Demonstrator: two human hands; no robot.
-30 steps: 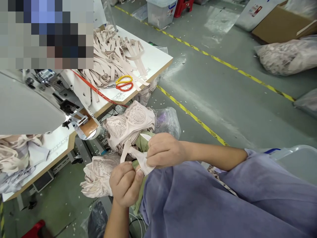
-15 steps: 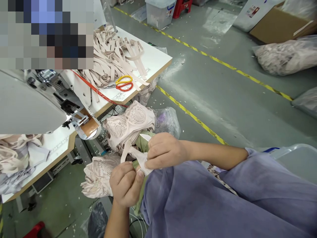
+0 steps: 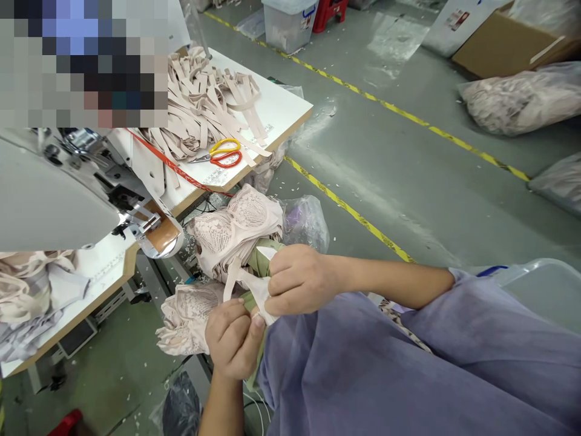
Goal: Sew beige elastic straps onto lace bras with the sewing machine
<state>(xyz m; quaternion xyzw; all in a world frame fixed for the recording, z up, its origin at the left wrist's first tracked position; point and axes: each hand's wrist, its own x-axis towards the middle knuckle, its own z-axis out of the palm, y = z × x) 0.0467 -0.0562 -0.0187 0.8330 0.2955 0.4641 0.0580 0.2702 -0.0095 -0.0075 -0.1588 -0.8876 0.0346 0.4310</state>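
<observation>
My left hand is closed, its thumb and fingers pinching the lower edge of a pale beige fabric piece. Above it, my right hand grips the same piece, with a white pointed end showing past its knuckles. A narrow beige strap stands up in a curve beside my left fingers. Whether it joins the held piece is hidden. Just beyond my hands, a stack of beige lace bras rests by the green-clad lap. More lace bras hang left of my left hand.
A sewing machine stands at the left. On the white table lie many beige straps and red-and-yellow scissors. Cut garment parts lie on the nearer table section. A clear plastic bin stands at the right.
The view has shifted slightly. My left hand has moved a little to the right and down; both hands keep their grip on the fabric piece.
</observation>
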